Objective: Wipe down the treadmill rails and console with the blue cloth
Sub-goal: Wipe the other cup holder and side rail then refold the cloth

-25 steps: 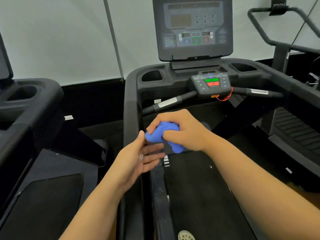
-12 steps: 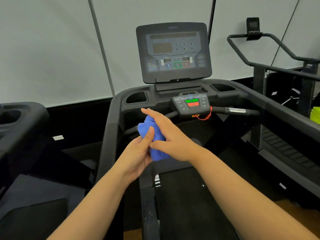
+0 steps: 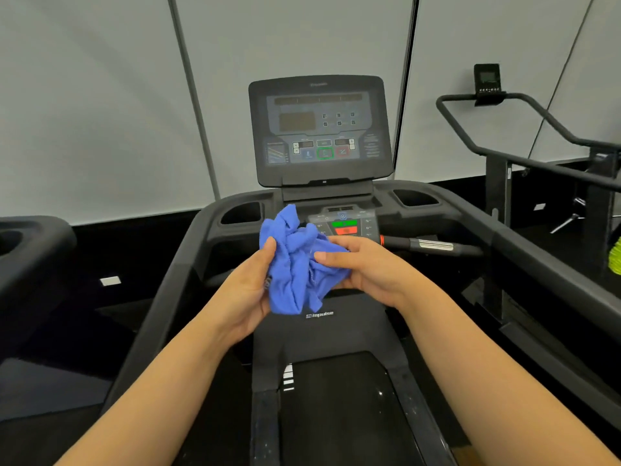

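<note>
A crumpled blue cloth (image 3: 295,264) hangs in mid-air between both hands, in front of the treadmill's small control panel (image 3: 346,225). My left hand (image 3: 248,294) grips its left side, thumb on top. My right hand (image 3: 359,267) holds its right side, fingers curled round the fabric. The upright dark console screen (image 3: 319,129) stands behind, unlit. The left rail (image 3: 174,280) and the right rail (image 3: 524,250) run toward me on either side. The cloth touches no part of the treadmill.
The black running belt (image 3: 339,405) lies below my arms. A second treadmill (image 3: 30,243) stands at the left. Another machine with a curved black handlebar (image 3: 504,129) stands at the right, a small display on top. Grey wall panels fill the back.
The view has tilted up and the console now sits lower in frame. The cloth went from balled in my right hand to loosened and spread between both hands, held higher.
</note>
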Demonstrator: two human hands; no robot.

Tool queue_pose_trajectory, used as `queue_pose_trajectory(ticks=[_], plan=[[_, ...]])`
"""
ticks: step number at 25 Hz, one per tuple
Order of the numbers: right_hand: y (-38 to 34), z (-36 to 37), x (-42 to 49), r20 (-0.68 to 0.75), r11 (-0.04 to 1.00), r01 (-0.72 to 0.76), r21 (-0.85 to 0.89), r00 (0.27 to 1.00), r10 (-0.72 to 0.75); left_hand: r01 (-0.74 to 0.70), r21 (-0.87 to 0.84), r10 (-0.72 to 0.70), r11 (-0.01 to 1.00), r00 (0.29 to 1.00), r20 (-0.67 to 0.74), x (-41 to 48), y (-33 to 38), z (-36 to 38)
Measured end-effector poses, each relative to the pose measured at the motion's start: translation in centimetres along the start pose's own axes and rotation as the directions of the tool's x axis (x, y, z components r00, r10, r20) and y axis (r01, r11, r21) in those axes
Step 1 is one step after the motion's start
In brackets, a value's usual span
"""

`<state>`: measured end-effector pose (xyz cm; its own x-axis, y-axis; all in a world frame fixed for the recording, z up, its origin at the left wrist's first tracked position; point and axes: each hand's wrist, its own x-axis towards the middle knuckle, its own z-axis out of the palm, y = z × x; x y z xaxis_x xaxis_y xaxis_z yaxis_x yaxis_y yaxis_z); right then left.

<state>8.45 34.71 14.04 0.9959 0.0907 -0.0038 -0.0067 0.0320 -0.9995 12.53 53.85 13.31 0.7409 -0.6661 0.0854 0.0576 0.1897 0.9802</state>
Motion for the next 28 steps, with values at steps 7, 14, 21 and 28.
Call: queue_pose_trajectory(ticks=[7, 14, 21, 28], plan=[[-0.6, -3.8, -1.5, -0.074, 0.999, 0.009, -0.039, 0.997, -0.012, -0.039, 0.43, 0.12, 0.902, 0.979, -0.163, 3.3, -1.4, 4.5], [0.8, -7.5, -1.3, -0.225, 0.981, 0.045, 0.191, 0.974, 0.0, 0.059, 0.755, 0.295, 0.653, 0.898, -0.325, 5.2, -2.3, 8.6], [1.6, -8.4, 0.8, -0.496, 0.981, 0.063, 0.183, 0.868, 0.037, 0.112, 0.339, 0.08, 0.934, 0.859, -0.505, 7.6, -1.3, 8.7], [0.1, -5.9, 3.2, -0.43, 0.984, 0.152, -0.096, 0.885, -0.179, 0.124, 0.787, 0.135, 0.604, 0.957, -0.255, 10.8, 0.5, 7.7]])
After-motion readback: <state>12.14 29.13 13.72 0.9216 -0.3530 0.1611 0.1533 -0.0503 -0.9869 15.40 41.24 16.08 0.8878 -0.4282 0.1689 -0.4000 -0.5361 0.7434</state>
